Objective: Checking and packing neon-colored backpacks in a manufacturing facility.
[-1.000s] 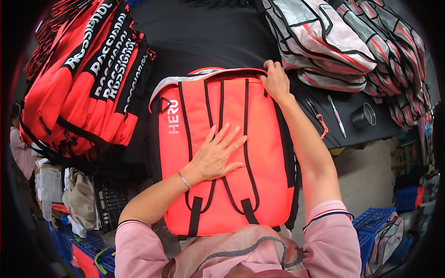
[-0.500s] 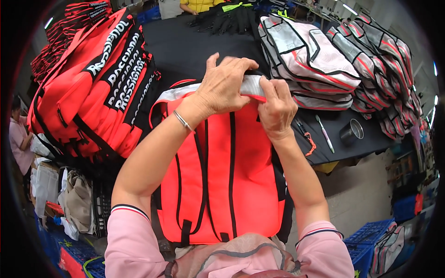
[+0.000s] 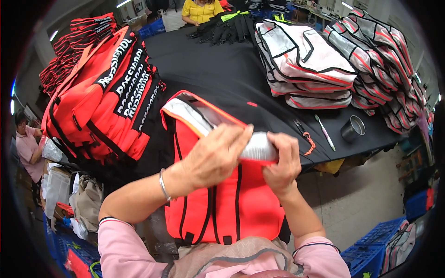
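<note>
The right hand [image 3: 282, 162] has its thumb and curled fingers closed on the turned-back upper edge of a backpack [image 3: 259, 206]. The left hand [image 3: 208, 160], slightly blurred, has its fingertips bunched together at the same opening; whether they pinch cloth cannot be told. The backpack lies directly beneath both hands, its body running from them toward the wearer and its open top reaching past the left hand. It is bright orange-red, with black-trimmed shoulder straps below the hands and pale grey lining [image 3: 258, 147] bared between them. Just beyond the right hand, to its right, lie a slim tool with an orange cord [image 3: 306, 138], a toothbrush [image 3: 325, 133] and a metal cup [image 3: 353, 128]. Grey bags [image 3: 310, 60] are piled farther beyond that hand; red-and-black bags [image 3: 90, 109] stand left of the left hand.
</note>
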A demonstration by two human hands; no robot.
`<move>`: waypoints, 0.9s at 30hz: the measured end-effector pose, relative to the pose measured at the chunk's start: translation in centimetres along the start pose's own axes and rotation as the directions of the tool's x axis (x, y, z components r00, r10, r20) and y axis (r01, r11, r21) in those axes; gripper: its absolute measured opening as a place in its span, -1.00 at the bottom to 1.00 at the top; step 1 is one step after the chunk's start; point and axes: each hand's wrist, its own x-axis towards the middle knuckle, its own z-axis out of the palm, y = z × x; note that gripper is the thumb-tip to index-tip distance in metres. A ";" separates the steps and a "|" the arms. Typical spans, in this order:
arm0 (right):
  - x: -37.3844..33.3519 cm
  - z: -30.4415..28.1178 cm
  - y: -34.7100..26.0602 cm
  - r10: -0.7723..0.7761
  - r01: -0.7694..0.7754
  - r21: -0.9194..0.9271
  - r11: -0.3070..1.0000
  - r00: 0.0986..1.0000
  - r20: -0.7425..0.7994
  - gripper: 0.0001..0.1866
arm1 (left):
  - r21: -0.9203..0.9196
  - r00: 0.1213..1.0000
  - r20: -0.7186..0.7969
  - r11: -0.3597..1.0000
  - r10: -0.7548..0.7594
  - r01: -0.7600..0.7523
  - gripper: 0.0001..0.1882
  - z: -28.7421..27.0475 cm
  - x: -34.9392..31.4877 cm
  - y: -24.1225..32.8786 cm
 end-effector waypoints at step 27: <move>3.5 -0.6 -0.2 0.252 -0.798 0.321 0.510 0.496 0.831 -0.51 | -0.659 0.610 0.749 -0.201 -0.260 0.724 -0.60 -1.6 -3.9 1.0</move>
